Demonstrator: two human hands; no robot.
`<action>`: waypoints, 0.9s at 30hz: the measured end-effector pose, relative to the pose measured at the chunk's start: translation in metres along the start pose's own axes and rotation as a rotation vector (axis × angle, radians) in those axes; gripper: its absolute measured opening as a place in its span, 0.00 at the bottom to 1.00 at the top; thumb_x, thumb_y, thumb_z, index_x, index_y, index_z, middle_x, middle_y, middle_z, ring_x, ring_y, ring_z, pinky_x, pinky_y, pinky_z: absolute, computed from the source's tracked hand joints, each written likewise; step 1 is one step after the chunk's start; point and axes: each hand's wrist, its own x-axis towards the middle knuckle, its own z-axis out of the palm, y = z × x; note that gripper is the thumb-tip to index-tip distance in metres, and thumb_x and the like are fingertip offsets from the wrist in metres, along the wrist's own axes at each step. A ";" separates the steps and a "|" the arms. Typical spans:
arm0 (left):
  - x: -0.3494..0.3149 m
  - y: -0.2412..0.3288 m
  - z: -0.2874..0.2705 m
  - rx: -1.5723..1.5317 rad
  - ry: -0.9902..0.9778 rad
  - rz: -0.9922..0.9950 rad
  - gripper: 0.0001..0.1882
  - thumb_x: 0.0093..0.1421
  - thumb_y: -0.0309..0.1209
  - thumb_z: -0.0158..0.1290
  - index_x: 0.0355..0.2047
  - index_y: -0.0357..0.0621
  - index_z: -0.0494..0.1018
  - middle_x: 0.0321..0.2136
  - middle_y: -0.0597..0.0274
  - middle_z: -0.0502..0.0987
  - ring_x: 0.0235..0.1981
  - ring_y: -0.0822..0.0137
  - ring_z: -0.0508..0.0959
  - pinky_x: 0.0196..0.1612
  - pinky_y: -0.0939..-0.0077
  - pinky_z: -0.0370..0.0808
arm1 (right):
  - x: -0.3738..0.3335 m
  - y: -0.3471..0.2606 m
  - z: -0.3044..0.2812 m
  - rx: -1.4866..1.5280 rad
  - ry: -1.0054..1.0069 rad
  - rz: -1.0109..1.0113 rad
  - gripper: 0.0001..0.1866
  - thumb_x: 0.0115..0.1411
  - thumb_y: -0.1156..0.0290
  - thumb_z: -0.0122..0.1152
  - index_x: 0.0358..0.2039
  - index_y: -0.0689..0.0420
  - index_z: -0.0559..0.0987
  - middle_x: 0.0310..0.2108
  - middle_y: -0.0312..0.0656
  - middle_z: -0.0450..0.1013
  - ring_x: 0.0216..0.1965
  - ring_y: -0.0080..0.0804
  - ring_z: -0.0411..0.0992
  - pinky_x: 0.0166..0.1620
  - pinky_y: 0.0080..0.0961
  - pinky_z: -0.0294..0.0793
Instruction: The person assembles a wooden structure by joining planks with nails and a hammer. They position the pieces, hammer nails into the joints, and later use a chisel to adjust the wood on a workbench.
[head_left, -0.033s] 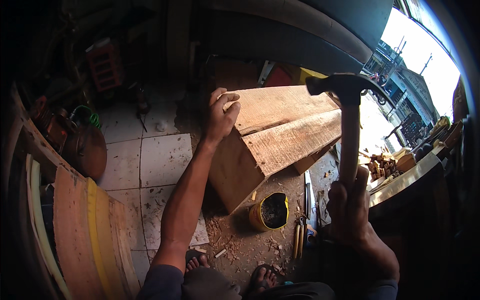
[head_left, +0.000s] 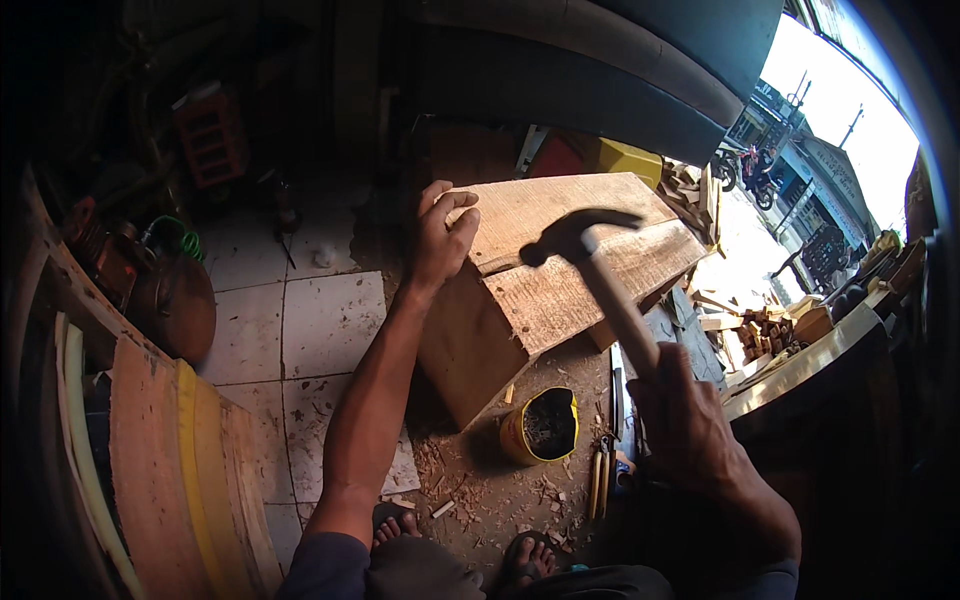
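A claw hammer [head_left: 618,305] is in my right hand [head_left: 685,415], fingers wrapped round its wooden handle. Its dark head appears over the top of a rough wooden box [head_left: 540,310] made of boards; I cannot tell whether it touches the wood. A gap runs between the two top boards. At the box's far left corner, my left hand [head_left: 445,230] grips the edge with bent fingers. No nail can be made out at this size.
A yellow can [head_left: 538,425] with dark contents stands on the shaving-strewn floor. Beside it lie yellow-handled pincers [head_left: 600,475] and a saw-like tool [head_left: 622,420]. Curved planks [head_left: 150,450] stand at left. Wood offcuts [head_left: 765,335] are piled at right. My feet are just below the can.
The hammer has swung down and to the left, from upright beside the box to tilted over its top boards. My left hand keeps its place on the corner.
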 end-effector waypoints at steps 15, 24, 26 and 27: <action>0.017 0.026 -0.019 0.516 -0.166 0.042 0.16 0.64 0.36 0.57 0.45 0.36 0.80 0.56 0.45 0.74 0.62 0.52 0.70 0.67 0.60 0.64 | -0.105 0.119 0.082 0.064 0.054 0.199 0.21 0.64 0.59 0.64 0.48 0.59 0.70 0.24 0.56 0.77 0.28 0.59 0.79 0.31 0.48 0.76; -0.004 0.171 0.078 0.717 -0.888 0.458 0.43 0.64 0.54 0.58 0.70 0.45 0.58 0.68 0.38 0.60 0.70 0.36 0.59 0.70 0.43 0.59 | -0.309 0.170 0.227 0.056 -0.296 1.219 0.24 0.65 0.52 0.63 0.48 0.61 0.78 0.37 0.61 0.79 0.42 0.63 0.78 0.46 0.54 0.76; -0.016 0.176 0.093 0.875 -1.032 0.421 0.43 0.64 0.44 0.59 0.74 0.51 0.50 0.72 0.38 0.54 0.71 0.31 0.55 0.69 0.30 0.54 | -0.303 0.184 0.252 -0.042 0.108 0.902 0.27 0.62 0.56 0.66 0.55 0.61 0.75 0.46 0.61 0.74 0.47 0.59 0.75 0.51 0.50 0.74; -0.022 0.171 0.100 0.957 -1.046 0.446 0.43 0.63 0.39 0.58 0.74 0.52 0.49 0.72 0.38 0.53 0.71 0.31 0.55 0.68 0.28 0.54 | -0.275 0.187 0.248 0.089 0.165 0.890 0.28 0.61 0.58 0.67 0.57 0.61 0.74 0.48 0.60 0.72 0.49 0.58 0.73 0.52 0.49 0.73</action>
